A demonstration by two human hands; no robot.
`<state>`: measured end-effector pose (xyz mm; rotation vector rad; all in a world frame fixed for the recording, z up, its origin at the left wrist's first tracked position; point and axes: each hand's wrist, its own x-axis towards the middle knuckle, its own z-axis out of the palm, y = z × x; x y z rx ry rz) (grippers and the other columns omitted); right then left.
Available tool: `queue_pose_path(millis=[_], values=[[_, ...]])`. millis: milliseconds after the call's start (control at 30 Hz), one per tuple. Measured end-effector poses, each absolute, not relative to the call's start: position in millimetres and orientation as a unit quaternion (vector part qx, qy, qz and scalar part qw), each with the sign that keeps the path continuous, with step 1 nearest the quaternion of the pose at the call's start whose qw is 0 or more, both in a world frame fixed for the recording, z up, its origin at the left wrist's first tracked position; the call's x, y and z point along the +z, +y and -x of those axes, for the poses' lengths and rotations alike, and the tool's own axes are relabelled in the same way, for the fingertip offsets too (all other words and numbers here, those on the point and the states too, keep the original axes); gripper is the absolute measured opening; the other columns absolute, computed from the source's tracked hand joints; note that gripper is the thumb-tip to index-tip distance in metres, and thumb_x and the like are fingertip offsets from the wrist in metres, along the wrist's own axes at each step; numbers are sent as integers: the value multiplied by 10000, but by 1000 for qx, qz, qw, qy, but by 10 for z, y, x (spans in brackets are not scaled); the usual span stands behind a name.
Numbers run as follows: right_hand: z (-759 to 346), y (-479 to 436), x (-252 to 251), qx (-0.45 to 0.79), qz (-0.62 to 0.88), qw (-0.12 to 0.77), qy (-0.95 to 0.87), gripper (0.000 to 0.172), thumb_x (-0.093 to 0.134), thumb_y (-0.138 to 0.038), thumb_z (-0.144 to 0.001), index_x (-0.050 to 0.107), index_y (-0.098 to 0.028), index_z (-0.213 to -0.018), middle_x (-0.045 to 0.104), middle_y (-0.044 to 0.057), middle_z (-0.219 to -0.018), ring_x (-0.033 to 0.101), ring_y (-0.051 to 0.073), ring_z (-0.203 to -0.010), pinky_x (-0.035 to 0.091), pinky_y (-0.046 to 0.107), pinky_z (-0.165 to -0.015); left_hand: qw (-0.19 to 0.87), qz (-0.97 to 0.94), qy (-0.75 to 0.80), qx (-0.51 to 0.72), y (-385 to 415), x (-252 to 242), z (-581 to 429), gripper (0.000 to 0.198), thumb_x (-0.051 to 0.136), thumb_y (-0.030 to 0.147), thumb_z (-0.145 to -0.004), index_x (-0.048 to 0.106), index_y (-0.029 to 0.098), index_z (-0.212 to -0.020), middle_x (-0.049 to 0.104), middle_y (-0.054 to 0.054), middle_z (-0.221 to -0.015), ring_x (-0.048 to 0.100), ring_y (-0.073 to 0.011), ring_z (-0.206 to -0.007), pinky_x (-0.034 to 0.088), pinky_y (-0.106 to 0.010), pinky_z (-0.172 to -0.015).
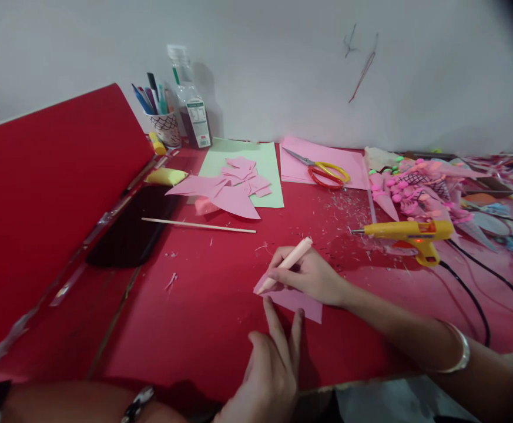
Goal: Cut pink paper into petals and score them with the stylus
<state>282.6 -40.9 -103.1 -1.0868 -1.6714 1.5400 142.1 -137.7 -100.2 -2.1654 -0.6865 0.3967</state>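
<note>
A peach-coloured marker (292, 259) sits in the grip of my right hand (313, 277). Its tip touches the left end of a small piece of pink paper (302, 301) lying on the red tabletop. My left hand (271, 364) is open, with two stretched fingertips on the paper's lower edge and nothing held. Beyond the hands lie a thin wooden stick (198, 225) and cut pink paper pieces (227, 191), partly over a light green sheet (269, 158).
Scissors (322, 169) rest on pink sheets (295, 148). A yellow glue gun (408, 232) with a black cable lies right, before pink paper cones (419, 188). A black phone (133, 235), pen cup (166, 126), bottle (194, 111) and raised red board (53, 194) stand left.
</note>
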Motion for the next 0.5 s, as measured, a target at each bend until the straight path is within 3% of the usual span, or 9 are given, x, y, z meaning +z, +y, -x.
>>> queue_pose_path(millis=[300, 500], values=[[-2840, -405, -1059, 549, 421, 315, -649, 211, 581, -347, -768, 550, -153, -690, 575, -15, -619, 530, 78, -558, 406, 186, -506, 236, 905, -351, 47, -1366, -927, -1457, 429, 419, 129, -815, 477, 144, -1239, 625, -210, -1029, 623, -165, -618, 505, -296, -570], [-2874, -399, -1068, 512, 438, 312, -669, 220, 560, -366, -776, 554, -158, -706, 561, -9, -616, 506, 90, -557, 401, 204, -511, 240, 910, -336, 45, -1342, -929, -1446, 415, 414, 151, -829, 477, 142, -1239, 633, -202, -1020, 597, -159, -571, 449, -295, -526]])
